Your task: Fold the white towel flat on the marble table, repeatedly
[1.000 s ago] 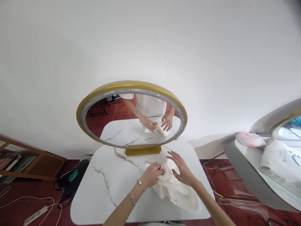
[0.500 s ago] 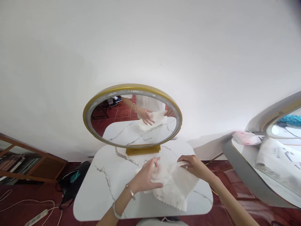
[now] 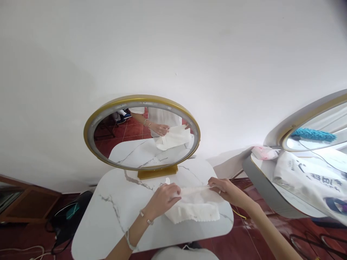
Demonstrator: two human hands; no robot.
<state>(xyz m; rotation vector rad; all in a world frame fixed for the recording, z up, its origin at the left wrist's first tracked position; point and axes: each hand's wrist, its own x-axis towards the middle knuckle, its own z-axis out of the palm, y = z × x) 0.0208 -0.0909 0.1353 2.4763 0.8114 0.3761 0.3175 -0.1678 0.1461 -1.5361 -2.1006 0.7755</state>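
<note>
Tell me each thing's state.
White cloth: held, spread out
Left grip: closed on cloth
Right grip: closed on cloth's other end
Mirror: standing on table, light looks off
Printed fabric: lying creased on side table
Packet: on side table
Black bag: on floor, details unclear

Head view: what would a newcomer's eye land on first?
Likely the gold-rimmed oval mirror at the centre, standing on the white marbled table and reflecting the hands at work. Next, just in front of it, the white cloth held between the left hand and right hand. Then the bright blue fluffy shape seen in the second mirror at far right.
</note>
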